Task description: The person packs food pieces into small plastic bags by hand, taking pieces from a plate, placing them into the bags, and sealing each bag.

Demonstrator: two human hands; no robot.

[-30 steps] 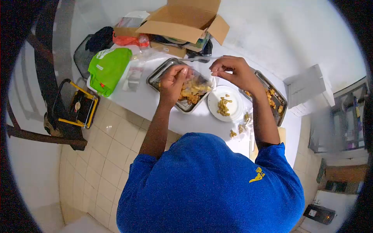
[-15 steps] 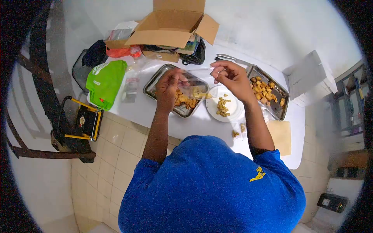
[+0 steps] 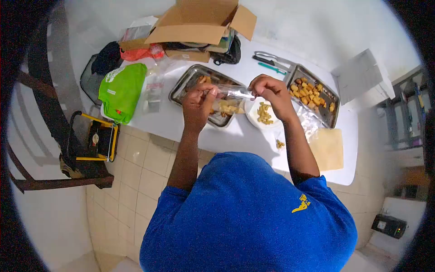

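A clear plastic bag stretches between my two hands above the table, with pale yellow food pieces gathered in its lower part. My left hand pinches one end of it, thumb against fingers. At the other end, the bent fingers of my right hand close on the bag's edge. Beneath the bag lies a metal tray of browned fried pieces, partly hidden by my left hand and the bag. A white plate with small yellowish chunks sits below my right hand.
At right, a second metal tray holds browned cubes, near knives and a tan board. Small packed pieces lie by my right forearm. An open cardboard box and green bag stand at back and left.
My right hand has come slightly lower, and the bag is now drawn out more clearly between both hands. The view has shifted a little; a green-handled knife now shows beside the right hand.
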